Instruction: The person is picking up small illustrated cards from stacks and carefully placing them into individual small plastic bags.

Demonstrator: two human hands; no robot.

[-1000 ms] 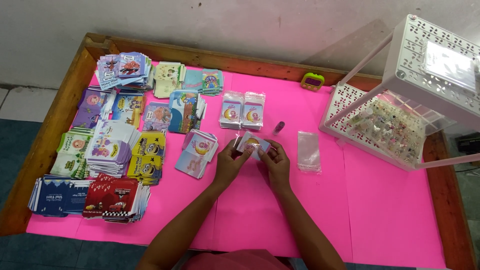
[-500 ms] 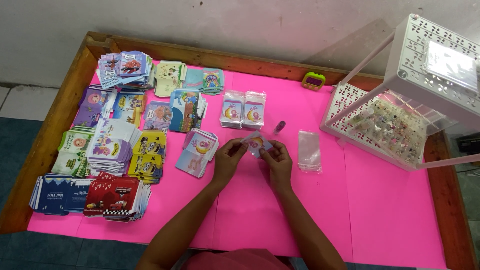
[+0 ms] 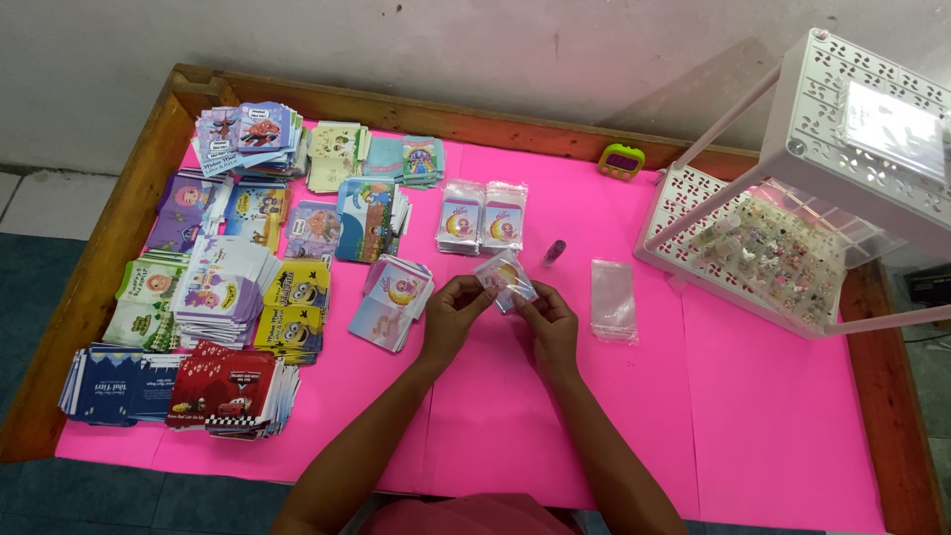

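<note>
head | left hand (image 3: 454, 315) and right hand (image 3: 547, 322) both pinch packet (image 3: 505, 278) | packet above table (image 3: 753, 416) middle, tilted, long axis toward far-left corner | empty bag (image 3: 613, 300) just right

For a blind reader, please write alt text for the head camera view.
Both hands, left hand and right hand, hold a small clear packet above a pink table. Stacks of colourful cards lie left; an empty clear bag and a white rack lie right.

Bright pink sheet (image 3: 773, 436) covers the brown wooden table (image 3: 119, 258); the rack (image 3: 684, 213) is white with a cut-out pattern.
</note>
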